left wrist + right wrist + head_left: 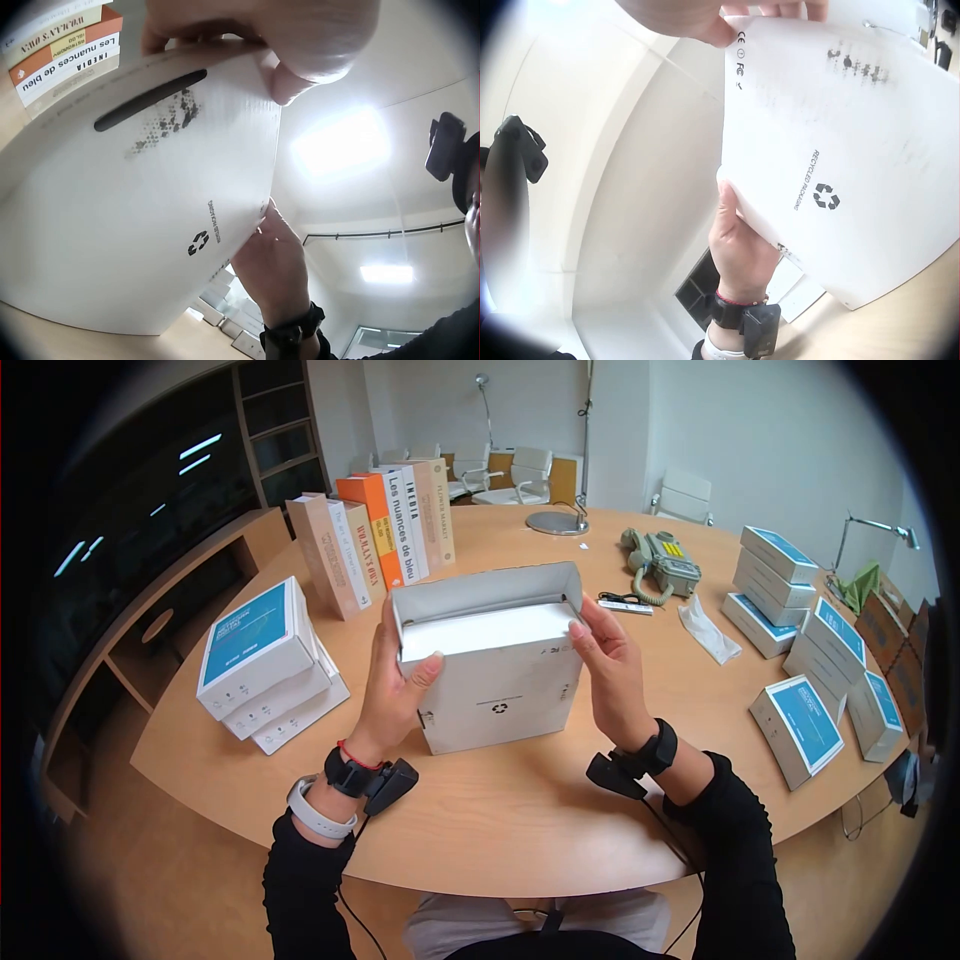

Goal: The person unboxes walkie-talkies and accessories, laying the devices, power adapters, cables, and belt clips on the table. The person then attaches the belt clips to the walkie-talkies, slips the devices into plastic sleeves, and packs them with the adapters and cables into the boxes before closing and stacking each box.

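Note:
A white cardboard box point(500, 710) with an open top is upright in front of me, its lower edge at the table point(520, 820). A recycling mark point(199, 244) is printed on the side facing me, and dark smudges point(859, 67) show near its edges. Inside the box lies a flat white panel point(490, 630) just under the rim. My left hand point(395, 690) grips the upper left side, thumb over the near rim. On the upper right corner my right hand point(612, 670) holds the opposite side, its thumb on the front face.
Stacked white boxes with blue labels point(250, 635) stand at the left; several more point(800, 720) are at the right. Upright books point(385, 540) line the back left. Farther back are a green telephone point(662, 560), a white plastic bag point(710, 630) and a lamp base point(556, 522).

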A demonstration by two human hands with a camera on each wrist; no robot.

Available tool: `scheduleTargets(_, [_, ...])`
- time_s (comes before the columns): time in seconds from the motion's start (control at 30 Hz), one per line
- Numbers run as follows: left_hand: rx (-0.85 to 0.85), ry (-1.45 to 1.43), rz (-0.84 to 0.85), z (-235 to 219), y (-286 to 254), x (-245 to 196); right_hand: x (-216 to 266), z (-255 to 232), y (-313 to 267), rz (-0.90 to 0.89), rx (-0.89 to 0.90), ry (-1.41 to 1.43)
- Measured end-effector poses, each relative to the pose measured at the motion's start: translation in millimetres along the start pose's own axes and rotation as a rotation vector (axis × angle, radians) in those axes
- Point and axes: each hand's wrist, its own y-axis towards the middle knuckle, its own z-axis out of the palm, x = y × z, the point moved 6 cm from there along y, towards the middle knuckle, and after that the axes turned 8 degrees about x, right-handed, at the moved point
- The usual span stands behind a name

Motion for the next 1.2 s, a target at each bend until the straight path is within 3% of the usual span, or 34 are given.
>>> scheduleTargets(0.3, [-0.047, -0.142, -0.061, 1, -6, -7, 8, -4, 3, 0.029, 0.015, 0.006])
scheduleTargets(0.57, [-0.043, -0.102, -0.095, -1, -9, 3, 12, -20, 18, 0.227, 0.059, 0.064])
scheduleTargets(0.7, [-0.041, -0.083, -0.055, 0, -8, 3, 17, -28, 22, 0.248, 0.079, -0.037])
scheduleTargets(1.2, [0.007, 0.019, -0.030, 1, -5, 0, 14, -30, 24, 0.030, -0.008, -0.058])
